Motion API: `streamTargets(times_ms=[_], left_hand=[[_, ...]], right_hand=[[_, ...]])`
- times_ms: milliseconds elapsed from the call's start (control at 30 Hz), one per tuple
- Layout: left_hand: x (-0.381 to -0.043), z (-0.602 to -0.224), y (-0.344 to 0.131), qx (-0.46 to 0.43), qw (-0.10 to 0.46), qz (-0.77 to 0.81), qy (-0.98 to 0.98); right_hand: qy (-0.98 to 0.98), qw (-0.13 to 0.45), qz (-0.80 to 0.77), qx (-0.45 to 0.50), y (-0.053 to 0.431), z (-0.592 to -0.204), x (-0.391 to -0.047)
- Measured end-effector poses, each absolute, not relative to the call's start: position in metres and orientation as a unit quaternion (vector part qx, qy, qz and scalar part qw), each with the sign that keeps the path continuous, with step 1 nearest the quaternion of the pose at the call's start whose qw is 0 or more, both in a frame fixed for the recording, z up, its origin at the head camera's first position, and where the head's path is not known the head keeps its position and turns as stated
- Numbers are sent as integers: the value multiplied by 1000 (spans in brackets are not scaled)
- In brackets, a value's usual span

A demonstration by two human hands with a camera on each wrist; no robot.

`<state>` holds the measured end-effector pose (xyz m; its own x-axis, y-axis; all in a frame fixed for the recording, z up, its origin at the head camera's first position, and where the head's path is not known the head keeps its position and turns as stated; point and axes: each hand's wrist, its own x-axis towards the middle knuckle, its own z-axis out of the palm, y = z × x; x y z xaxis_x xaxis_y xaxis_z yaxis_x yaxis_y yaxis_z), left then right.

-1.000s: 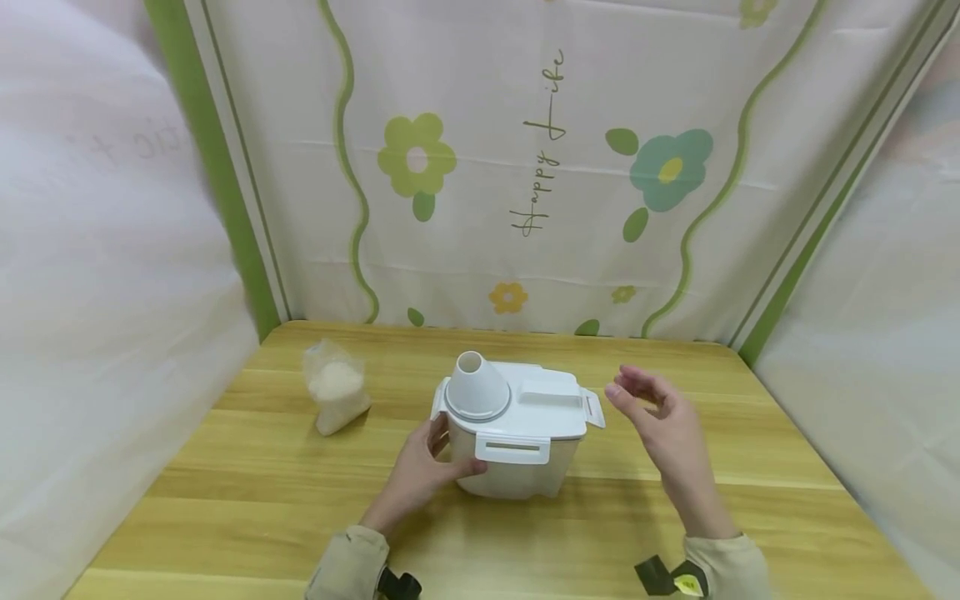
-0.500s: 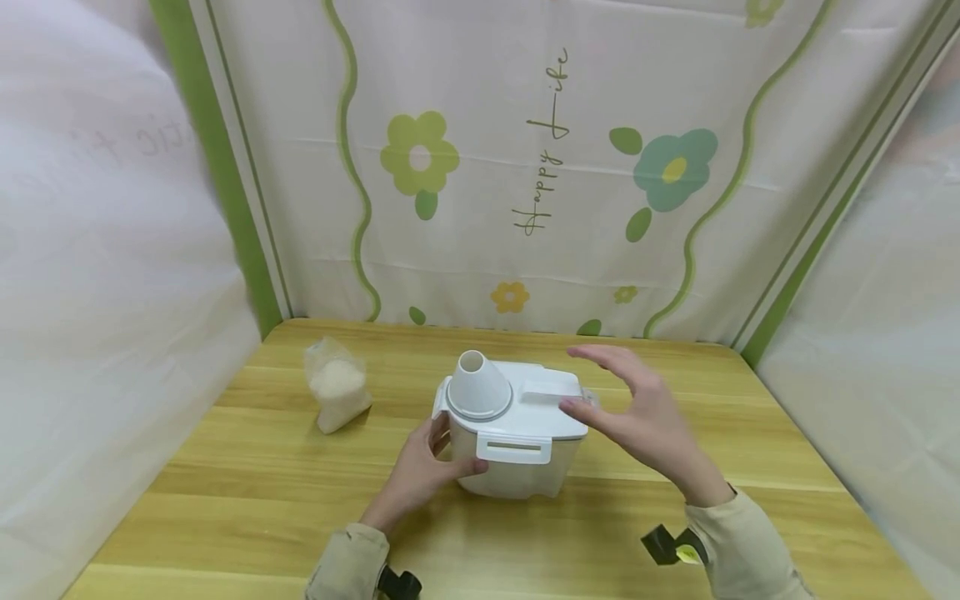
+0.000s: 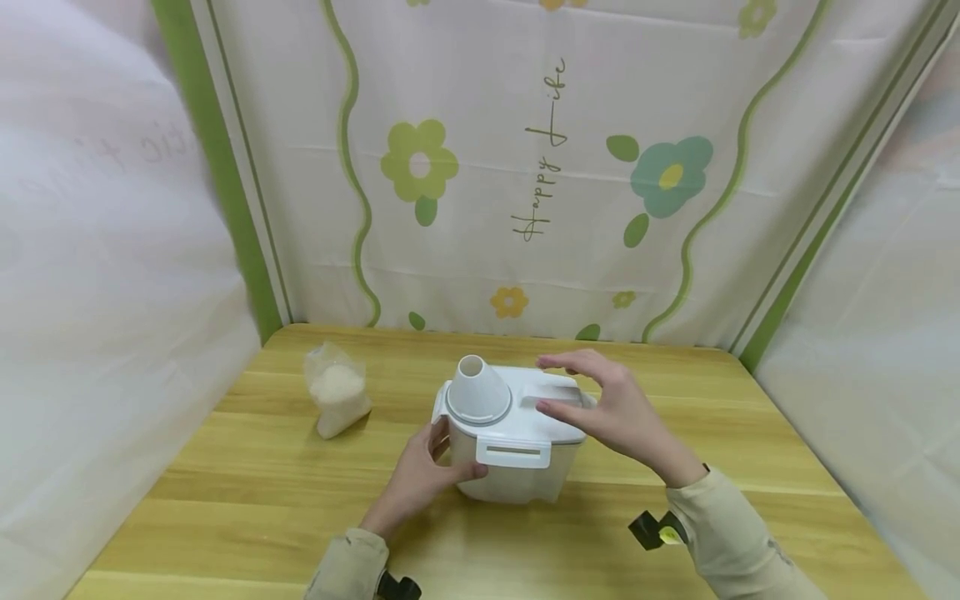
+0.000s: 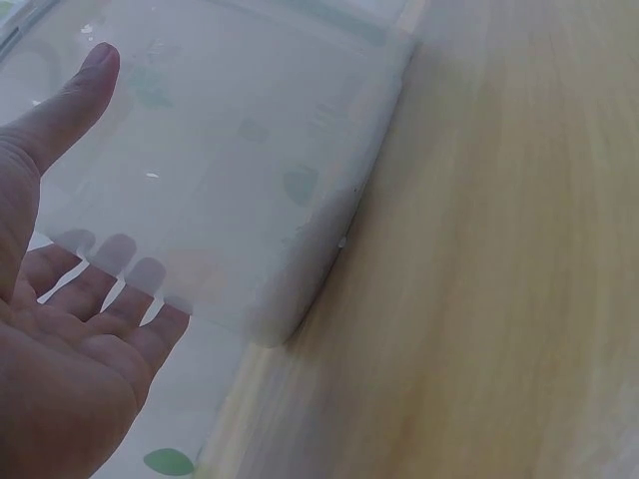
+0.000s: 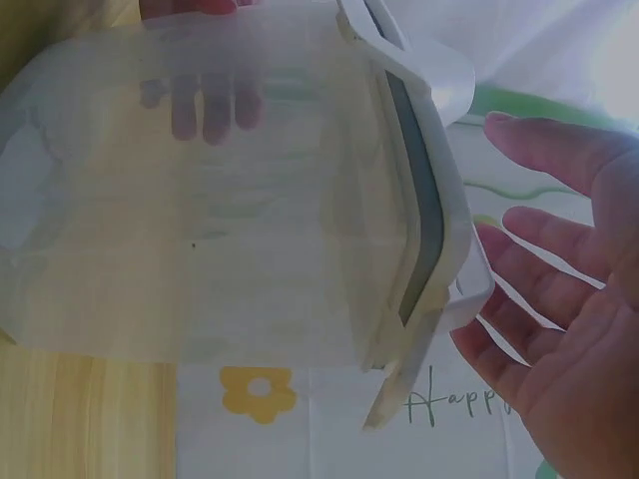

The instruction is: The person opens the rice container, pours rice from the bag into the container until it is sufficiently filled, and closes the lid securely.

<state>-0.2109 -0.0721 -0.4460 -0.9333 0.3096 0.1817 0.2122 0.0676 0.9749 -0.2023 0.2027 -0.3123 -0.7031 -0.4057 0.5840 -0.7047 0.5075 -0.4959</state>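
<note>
A translucent storage container [image 3: 504, 490] stands on the table, covered by a white lid [image 3: 517, 423] with a cone-shaped spout [image 3: 476, 397] and a raised handle [image 3: 551, 394]. My left hand [image 3: 420, 475] grips the container's left end, thumb on the front wall. Through the clear wall [image 4: 230, 150], its other fingers show behind in the left wrist view. Over the lid's right part is my right hand [image 3: 621, 410], thumb and fingers spread on either side of the handle. In the right wrist view, its fingertips come close to the lid [image 5: 439, 210], and a clip tab [image 5: 404, 384] sticks out.
A clear bag [image 3: 337, 392] of white grains lies at the left rear of the wooden table [image 3: 225, 500]. Flower-print curtains [image 3: 465, 208] close off the back, with pale fabric along both sides.
My right hand has moved left from beside the container to over the lid, its fingers spreading wider. The left hand and the container have stayed in place.
</note>
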Motion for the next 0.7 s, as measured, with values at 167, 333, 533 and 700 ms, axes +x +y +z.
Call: streamTargets(times_ms=[167,333,533,700], left_hand=[[-211,-446,-71,175,37,664,726],[-210,-444,-71,170,37,667,725],[-211,-444,-72,176,39,665,725],[-211,-444,-72,176,37,665,725]], right_hand=[[-847,176,383,323,204,-314,-209],[-843,156,402,323,201,-314,-212],[-840,145,411,323,197,-316,-215],[-843,135,417,311,191,-317,-214]])
